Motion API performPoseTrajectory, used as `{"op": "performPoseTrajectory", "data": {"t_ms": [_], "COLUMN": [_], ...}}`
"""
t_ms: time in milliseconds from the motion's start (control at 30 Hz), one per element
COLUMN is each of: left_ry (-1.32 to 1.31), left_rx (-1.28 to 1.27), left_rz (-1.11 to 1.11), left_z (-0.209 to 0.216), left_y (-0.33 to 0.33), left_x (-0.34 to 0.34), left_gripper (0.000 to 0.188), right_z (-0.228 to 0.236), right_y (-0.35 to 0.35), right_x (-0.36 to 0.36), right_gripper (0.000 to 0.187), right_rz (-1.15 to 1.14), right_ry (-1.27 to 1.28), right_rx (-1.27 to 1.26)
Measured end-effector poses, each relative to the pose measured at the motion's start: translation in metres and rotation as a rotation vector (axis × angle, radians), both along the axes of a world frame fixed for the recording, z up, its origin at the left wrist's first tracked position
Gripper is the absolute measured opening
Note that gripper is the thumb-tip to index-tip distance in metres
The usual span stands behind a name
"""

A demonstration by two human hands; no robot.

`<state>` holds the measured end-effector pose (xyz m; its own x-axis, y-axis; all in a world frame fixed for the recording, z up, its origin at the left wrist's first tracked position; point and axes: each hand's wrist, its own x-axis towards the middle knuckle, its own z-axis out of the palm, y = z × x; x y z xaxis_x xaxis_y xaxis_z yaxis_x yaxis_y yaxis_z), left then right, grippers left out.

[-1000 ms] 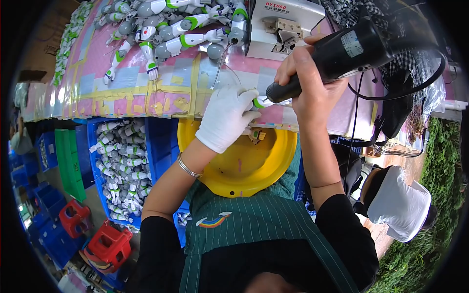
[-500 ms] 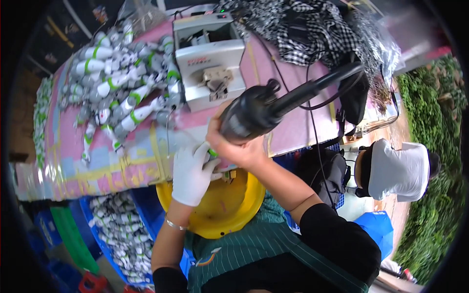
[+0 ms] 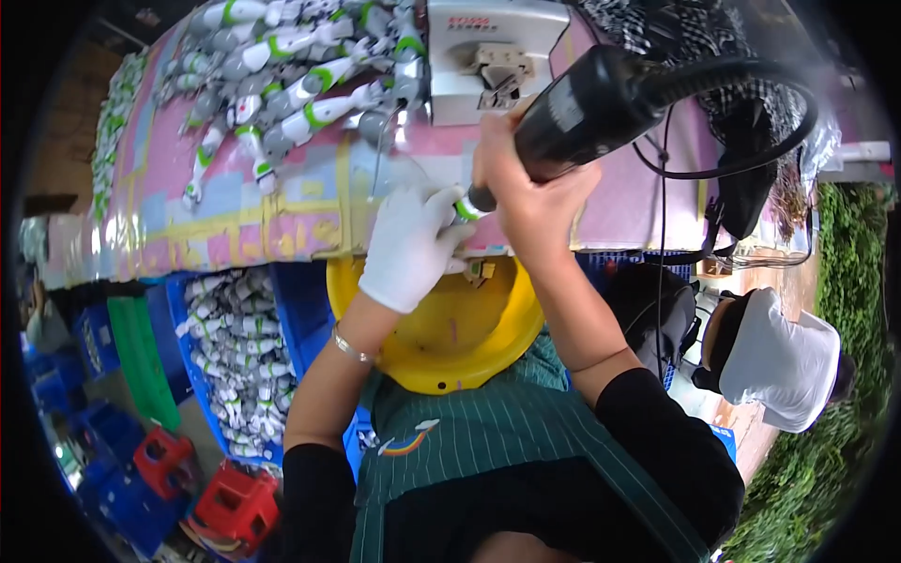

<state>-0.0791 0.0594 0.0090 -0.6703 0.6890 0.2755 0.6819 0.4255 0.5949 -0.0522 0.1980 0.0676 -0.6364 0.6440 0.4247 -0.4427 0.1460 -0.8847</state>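
My left hand (image 3: 408,249), in a white glove, pinches a small white-and-green plastic toy part (image 3: 465,208) above the table's front edge. My bare right hand (image 3: 535,202) wraps round a black powered screwdriver (image 3: 582,113). Its nose points down-left and meets the end of the part; the bit and any screw are hidden. A silver box-shaped machine (image 3: 455,80), probably a screw feeder, stands just beyond my right hand. To its left lies a heap of similar white, grey and green parts (image 3: 314,70). Below both hands sits a yellow basin (image 3: 441,366) with small pieces inside.
A thick black cable (image 3: 788,80) loops rightward from the screwdriver. Blue crates (image 3: 305,319) at the left hold many more parts. Red plastic stools (image 3: 235,507) stand at lower left. On the right are a dark bag (image 3: 648,310) and a person in a white top (image 3: 784,361).
The view has shifted, so the table sits higher and further right. The screwdriver has turned, and its nose now meets the part in my left hand. Both grips hold.
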Motion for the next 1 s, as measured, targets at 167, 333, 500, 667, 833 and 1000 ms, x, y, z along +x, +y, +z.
{"op": "performPoseTrajectory", "data": {"t_ms": [167, 333, 500, 667, 833, 1000], "left_ry": [0.036, -0.066, 0.027, 0.190, 0.066, -0.072], "left_rx": [0.022, 0.015, 0.184, -0.076, -0.007, -0.114], "left_rz": [-0.002, -0.113, 0.205, 0.461, 0.414, 0.173], "left_z": [0.001, 0.009, 0.025, 0.009, 0.009, 0.026], "left_y": [-0.005, -0.029, -0.029, 0.014, 0.003, -0.066], "left_x": [0.002, 0.031, -0.019, -0.091, -0.096, -0.060], "left_gripper": [0.036, 0.032, 0.028, 0.033, 0.040, 0.043], "right_z": [0.003, 0.036, 0.069, 0.080, 0.069, 0.063], "right_y": [-0.005, 0.011, 0.040, 0.047, 0.040, 0.047], "right_x": [0.003, 0.018, -0.010, -0.052, -0.065, -0.073], "right_gripper": [0.016, 0.022, 0.022, 0.013, 0.016, 0.020], "right_rz": [0.059, 0.284, 0.114, 0.100, -0.015, -0.011], "right_ry": [-0.006, 0.054, 0.201, 0.344, 0.196, 0.009], "right_rx": [-0.028, -0.117, 0.033, 0.090, 0.092, 0.101]}}
